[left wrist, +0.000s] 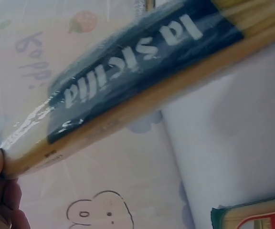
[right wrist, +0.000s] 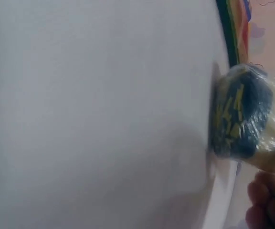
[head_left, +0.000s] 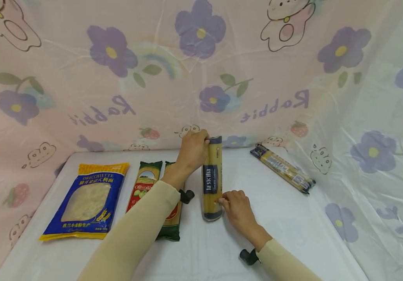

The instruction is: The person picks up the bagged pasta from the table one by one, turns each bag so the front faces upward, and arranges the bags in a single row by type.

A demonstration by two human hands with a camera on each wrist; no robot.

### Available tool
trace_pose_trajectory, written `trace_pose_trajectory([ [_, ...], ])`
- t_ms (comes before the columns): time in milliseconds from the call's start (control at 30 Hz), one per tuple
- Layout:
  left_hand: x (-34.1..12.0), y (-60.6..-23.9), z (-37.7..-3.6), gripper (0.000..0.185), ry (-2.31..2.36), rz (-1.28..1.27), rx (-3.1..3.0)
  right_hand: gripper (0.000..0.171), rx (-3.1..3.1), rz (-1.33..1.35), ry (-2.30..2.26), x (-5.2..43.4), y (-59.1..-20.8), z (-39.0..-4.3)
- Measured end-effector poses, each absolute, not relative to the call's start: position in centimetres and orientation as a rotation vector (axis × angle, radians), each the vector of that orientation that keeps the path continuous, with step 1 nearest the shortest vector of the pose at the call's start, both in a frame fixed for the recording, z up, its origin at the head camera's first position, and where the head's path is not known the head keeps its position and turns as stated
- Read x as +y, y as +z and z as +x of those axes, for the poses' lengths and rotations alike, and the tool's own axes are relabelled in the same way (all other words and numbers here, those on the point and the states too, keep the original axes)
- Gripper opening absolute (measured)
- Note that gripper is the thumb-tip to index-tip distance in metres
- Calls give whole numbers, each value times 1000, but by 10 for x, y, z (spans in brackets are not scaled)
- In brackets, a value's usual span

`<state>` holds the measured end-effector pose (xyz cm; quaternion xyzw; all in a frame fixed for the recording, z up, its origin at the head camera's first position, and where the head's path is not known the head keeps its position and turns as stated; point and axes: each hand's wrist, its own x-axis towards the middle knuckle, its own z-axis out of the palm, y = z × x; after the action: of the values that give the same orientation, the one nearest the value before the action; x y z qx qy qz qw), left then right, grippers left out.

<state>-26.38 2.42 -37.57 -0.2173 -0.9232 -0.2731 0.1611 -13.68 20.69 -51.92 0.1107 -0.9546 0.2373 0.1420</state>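
A clear-wrapped pack of spaghetti (head_left: 212,156) with a dark blue "la sicilia" label stands nearly upright in the middle of the head view. At its upper end my left hand (head_left: 193,152) grips it, thumb and curled fingers showing at the pack's tip in the left wrist view. Lower down, my right hand (head_left: 239,210) pinches the right side near the bottom, thumb on the front. The right wrist view shows the pack's dark blue bottom end (right wrist: 242,114) close over the white table, with my curled fingers (right wrist: 266,198) beside it.
Left on the white table (head_left: 275,234) lies a blue-and-yellow bag of orecchiette (head_left: 85,203). Two green-and-red Olivoilà pasta packs (head_left: 148,175) are partly hidden behind my left arm. Another pasta pack (head_left: 282,168) lies slanted at the back right. Patterned curtains (head_left: 166,117) enclose the table.
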Motion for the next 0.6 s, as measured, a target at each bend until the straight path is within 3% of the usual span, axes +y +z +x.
trace_pose_trajectory([
  [200, 23, -384, -267, 15, -840, -593, -2615, 19, -2782, 353, 726, 203, -517, -141],
  [400, 17, -394, -272, 5, -557, -626, -2540, 27, -2782, 347, 637, 197, -512, -138],
  [600, 6, -408, -281, 20, -396, -575, -2617, 27, -2705, 429, 522, 190, -504, -127],
])
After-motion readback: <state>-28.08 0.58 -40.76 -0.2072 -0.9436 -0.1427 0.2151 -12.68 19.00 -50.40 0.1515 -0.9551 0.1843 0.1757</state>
